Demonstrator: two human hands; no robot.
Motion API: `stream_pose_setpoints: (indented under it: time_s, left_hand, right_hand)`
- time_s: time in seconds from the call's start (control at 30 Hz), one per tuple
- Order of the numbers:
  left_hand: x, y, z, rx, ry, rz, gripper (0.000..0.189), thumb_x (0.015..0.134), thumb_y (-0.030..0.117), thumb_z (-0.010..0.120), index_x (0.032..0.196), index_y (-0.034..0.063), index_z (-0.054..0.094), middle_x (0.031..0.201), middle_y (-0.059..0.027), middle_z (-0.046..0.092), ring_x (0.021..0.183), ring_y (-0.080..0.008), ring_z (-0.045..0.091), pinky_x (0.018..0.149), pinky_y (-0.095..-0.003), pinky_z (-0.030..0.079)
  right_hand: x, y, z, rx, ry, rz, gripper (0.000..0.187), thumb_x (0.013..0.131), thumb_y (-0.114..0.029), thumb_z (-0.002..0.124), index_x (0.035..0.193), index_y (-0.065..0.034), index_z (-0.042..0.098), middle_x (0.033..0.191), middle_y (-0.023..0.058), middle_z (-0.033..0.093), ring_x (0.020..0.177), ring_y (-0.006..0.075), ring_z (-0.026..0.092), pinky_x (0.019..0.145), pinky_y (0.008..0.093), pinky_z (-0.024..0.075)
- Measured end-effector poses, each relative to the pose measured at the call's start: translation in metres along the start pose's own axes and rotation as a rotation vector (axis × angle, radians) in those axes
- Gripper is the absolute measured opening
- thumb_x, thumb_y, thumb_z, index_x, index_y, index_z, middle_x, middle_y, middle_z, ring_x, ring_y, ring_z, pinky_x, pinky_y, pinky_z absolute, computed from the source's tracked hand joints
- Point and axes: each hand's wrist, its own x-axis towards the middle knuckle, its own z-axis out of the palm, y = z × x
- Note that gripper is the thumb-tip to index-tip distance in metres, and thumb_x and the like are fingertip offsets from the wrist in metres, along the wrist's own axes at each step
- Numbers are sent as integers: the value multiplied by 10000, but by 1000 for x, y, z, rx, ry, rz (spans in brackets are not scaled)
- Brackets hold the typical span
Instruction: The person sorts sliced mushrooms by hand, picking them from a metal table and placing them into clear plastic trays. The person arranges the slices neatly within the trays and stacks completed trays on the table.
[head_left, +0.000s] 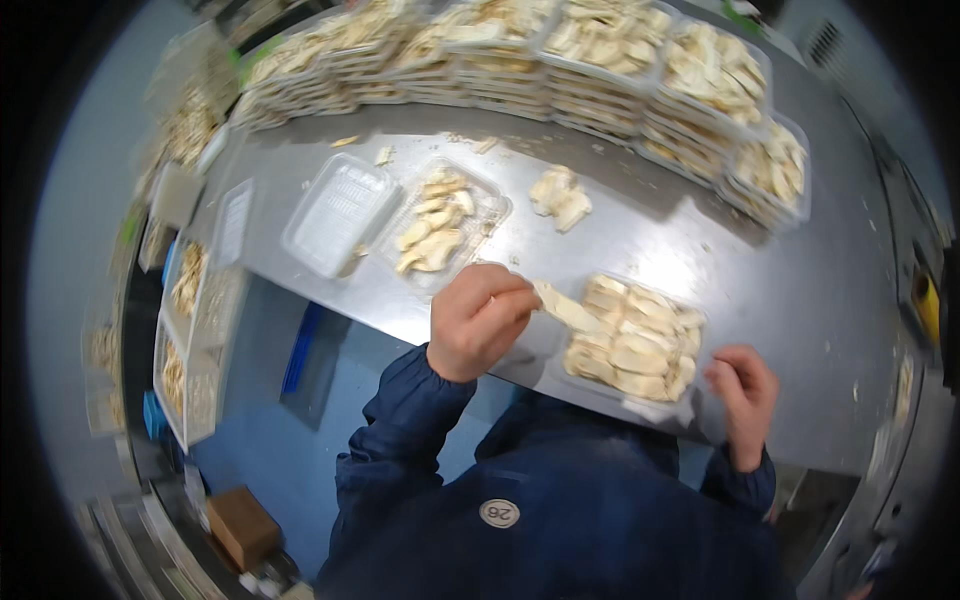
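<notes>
My left hand (480, 322) pinches a long, pale slice of food (566, 307), perhaps mushroom, above the near edge of the steel table. The slice's far end overlaps the left side of a filled clear plastic tray (562, 381), where similar slices (641, 349) lie in close rows. Just right of that tray is my right hand (742, 397), its fingers loosely curled; what may be between them is hidden. Beyond my left hand, a clear tray (491, 206) carries a loose column of slices (435, 225). A small heap of slices (560, 197) lies on bare steel.
An upside-down or stacked translucent tray (341, 214) sits at the left. Stacks of filled trays (600, 67) line the far side of the steel table (810, 315). White baskets of slices (206, 300) stand beyond the left edge. A cardboard box (244, 525) rests on the floor.
</notes>
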Motion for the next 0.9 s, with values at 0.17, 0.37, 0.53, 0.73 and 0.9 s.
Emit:
stream_pose_setpoints:
  time_s: [0.17,0.37,0.53,0.73,0.9]
  left_hand:
    - [-1,27,41,-160,-143,244,252,626,32,756,870,63,701,898,-70,660,747,-243,642,631,-334,522]
    - [-23,50,46,-256,-222,366,257,676,83,714,932,68,712,964,-62,653,770,-206,637,639,-297,529]
    - [-58,65,44,-251,-208,404,203,733,99,674,936,89,694,990,-28,648,806,-170,613,678,-260,505]
    - [-68,49,24,-163,-152,54,374,619,-37,754,972,77,707,982,-87,642,828,-238,640,688,-318,524]
    - [-67,41,17,-1,-19,-78,398,594,-106,665,952,61,716,977,-97,643,838,-252,636,715,-339,529]
  right_hand:
    - [7,-30,28,-246,-183,-362,309,747,-52,754,1026,10,636,973,151,658,805,291,643,726,348,515]
    - [-17,-20,37,-291,-346,-364,309,740,-91,788,982,-15,612,880,121,627,748,282,630,650,347,505]
    - [-43,-11,38,-390,-440,-346,272,703,-54,771,914,-42,600,807,97,574,716,283,599,630,363,489]
    - [-25,3,44,-559,-236,-551,260,691,-3,729,906,-7,584,864,119,555,784,300,582,674,370,487]
    - [-12,0,50,-665,-239,-623,171,736,11,673,847,-8,544,793,113,465,728,279,519,639,373,449]
